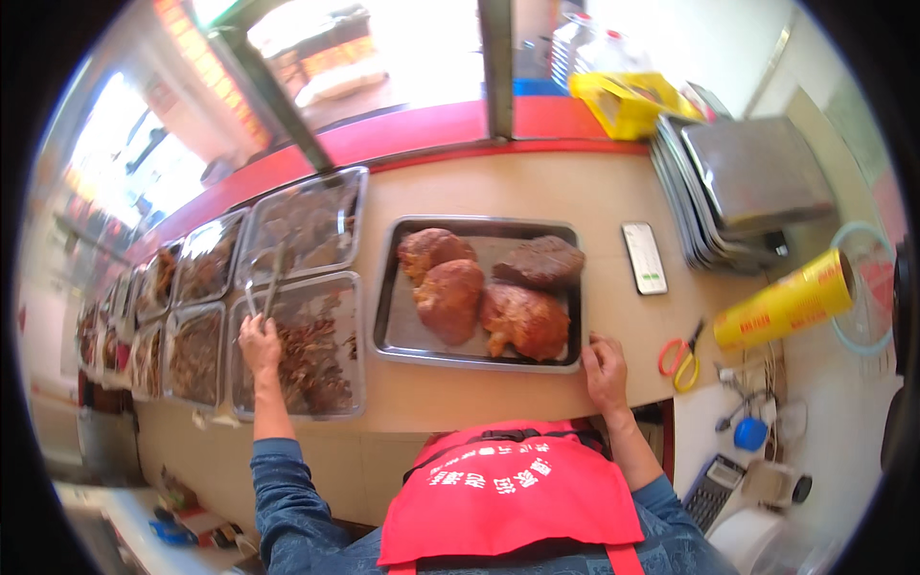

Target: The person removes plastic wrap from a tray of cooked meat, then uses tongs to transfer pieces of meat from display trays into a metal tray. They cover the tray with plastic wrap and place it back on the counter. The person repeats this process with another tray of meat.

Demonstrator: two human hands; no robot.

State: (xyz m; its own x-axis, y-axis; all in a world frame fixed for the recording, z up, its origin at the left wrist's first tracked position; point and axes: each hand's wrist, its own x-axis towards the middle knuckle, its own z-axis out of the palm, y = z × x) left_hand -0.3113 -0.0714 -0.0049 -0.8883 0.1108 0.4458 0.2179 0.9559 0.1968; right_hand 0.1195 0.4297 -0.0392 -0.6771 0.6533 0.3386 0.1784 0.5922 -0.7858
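In my left hand (260, 345) is a pair of metal tongs (274, 284), pointing away from me over the clear-rimmed trays on the left. Beneath it lies a tray of chopped dark-brown food (309, 366), apparently cooked meat. A tray of sliced brown food (305, 223) sits just beyond. To the right, a metal tray (478, 364) holds several large reddish-brown pieces of cooked meat (449, 302). My right hand (605, 375) rests by this tray's near right corner, fingers curled; whether it grips the rim is unclear.
More food trays (194, 352) line the counter leftward. On the right are a phone (645, 257), scissors (683, 358), a yellow cling-film roll (783, 300) and stacked metal trays (755, 172). A calculator (715, 489) lies lower right. A window post (496, 72) rises behind the counter.
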